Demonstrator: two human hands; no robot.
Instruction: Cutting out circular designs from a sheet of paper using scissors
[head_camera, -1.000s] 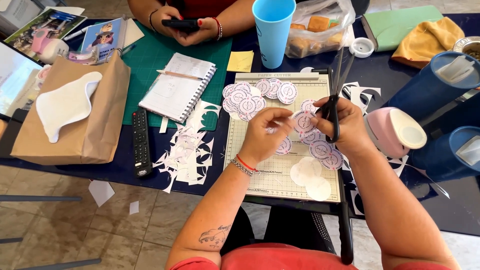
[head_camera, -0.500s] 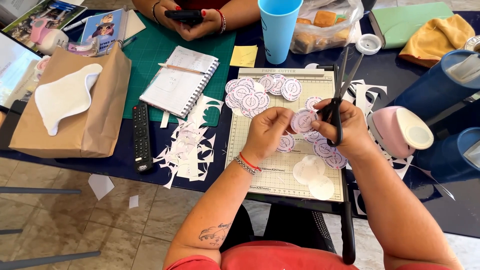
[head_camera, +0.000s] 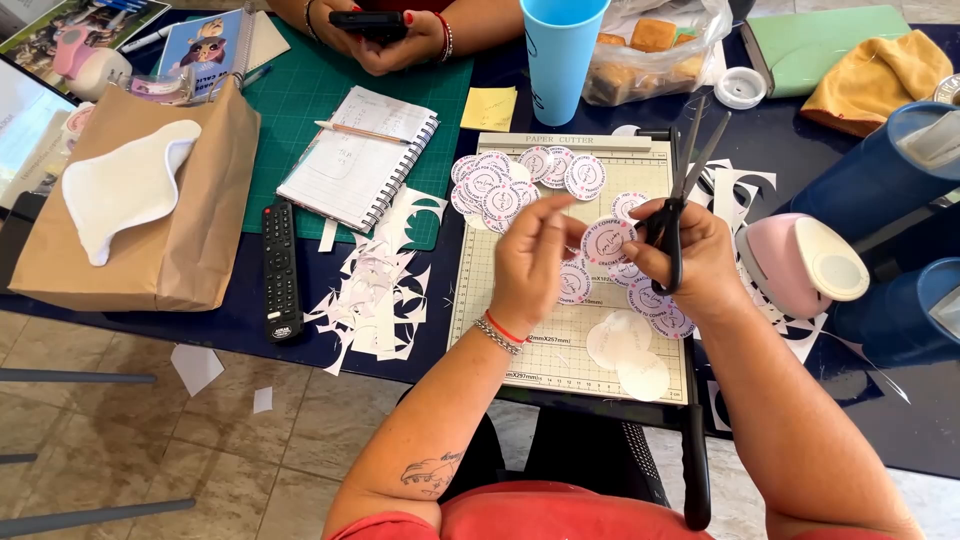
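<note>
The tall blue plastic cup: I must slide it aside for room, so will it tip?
The tall blue plastic cup probably tips easily: it looks narrow and high. It likely weighs little, though its contents are hidden. Push low, since the yellow sticky note lies close by.

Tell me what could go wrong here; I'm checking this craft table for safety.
The scissors in the right hand point blades-up beside the left hand holding the round sticker; a slip could nick its fingers. The blue cup stands just behind the cut stickers and could tip onto them.
</note>
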